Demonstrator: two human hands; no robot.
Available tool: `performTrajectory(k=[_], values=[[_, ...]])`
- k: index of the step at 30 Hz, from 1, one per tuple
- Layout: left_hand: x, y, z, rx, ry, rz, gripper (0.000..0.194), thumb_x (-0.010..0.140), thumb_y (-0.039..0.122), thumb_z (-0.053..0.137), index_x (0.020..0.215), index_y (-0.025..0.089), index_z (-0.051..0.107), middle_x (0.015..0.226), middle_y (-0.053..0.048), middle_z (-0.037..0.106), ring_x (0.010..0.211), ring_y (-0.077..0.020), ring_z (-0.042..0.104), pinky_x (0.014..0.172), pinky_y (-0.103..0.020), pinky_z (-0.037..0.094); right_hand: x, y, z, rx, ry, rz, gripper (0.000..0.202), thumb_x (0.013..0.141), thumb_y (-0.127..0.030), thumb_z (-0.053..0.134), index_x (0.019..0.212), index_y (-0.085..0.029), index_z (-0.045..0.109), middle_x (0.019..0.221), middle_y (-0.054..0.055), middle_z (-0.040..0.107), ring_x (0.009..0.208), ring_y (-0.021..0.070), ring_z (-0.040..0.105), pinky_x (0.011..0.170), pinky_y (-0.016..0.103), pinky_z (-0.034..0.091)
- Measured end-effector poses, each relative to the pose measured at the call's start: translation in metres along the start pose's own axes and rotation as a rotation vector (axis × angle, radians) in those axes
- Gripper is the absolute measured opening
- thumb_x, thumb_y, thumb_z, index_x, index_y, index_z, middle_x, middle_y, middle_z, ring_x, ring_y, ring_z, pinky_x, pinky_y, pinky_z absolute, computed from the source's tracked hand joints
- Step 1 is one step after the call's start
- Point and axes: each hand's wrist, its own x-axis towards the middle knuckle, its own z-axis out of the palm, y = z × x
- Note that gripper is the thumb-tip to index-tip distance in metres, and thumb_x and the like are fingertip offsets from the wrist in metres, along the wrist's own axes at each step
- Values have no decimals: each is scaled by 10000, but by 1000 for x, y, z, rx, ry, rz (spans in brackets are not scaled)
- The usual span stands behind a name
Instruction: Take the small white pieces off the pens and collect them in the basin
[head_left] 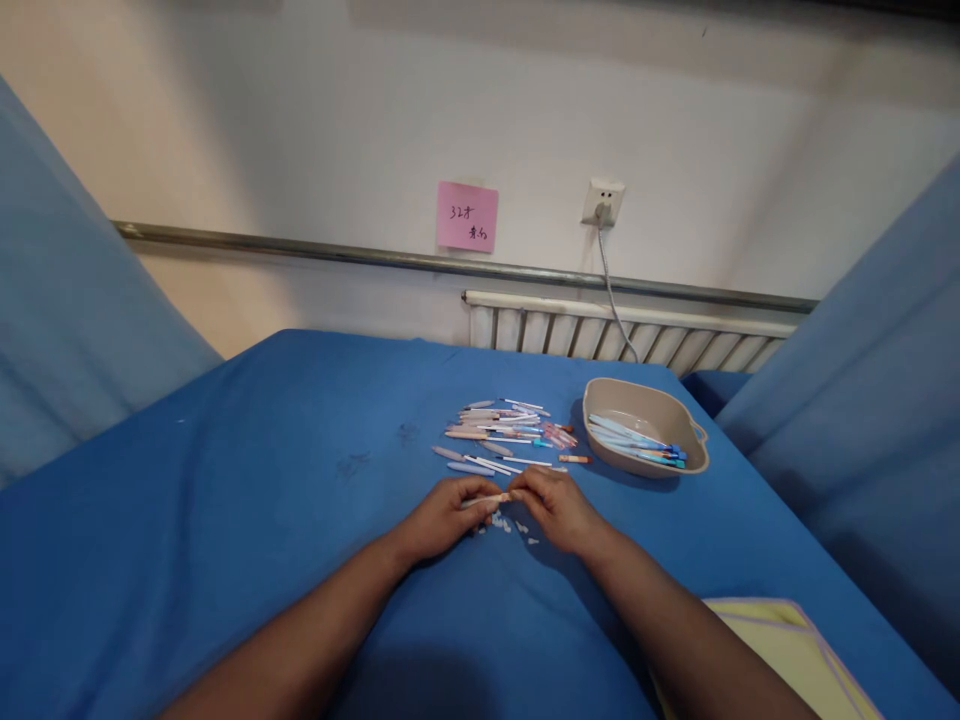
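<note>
Both hands meet over the blue-covered table, joined by a slim, pale orange pen barrel (486,499). My left hand (448,515) is closed around the barrel's body. The fingertips of my right hand (553,505) pinch its right end; what exactly lies between them is too small to make out. Just below the fingers lie several small white pieces (501,523). Beyond the hands spread loose pen parts: pale barrels (466,435), thin white refills (487,465) and small pinkish clear pieces (559,436). One orange-brown piece (574,459) lies near my right hand.
A beige basin (645,390) at the right holds several light blue pens (630,440). A yellow cloth or folder (780,640) lies at the lower right. Behind the table (300,430) are a radiator (570,325), a metal rail (337,256) and a plugged-in cable (611,290).
</note>
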Motion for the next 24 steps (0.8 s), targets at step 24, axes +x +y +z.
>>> performTrajectory(k=[24], values=[[-1,2,4,-10,11,16,237,812,364,536,873,137,562,670,11,569,598,-103,499,570,-209,390,-4,-4,4,-63,-50,5,208,889,-308,450,745,-186,537,731,13,582,695,133,525,647,234,367]])
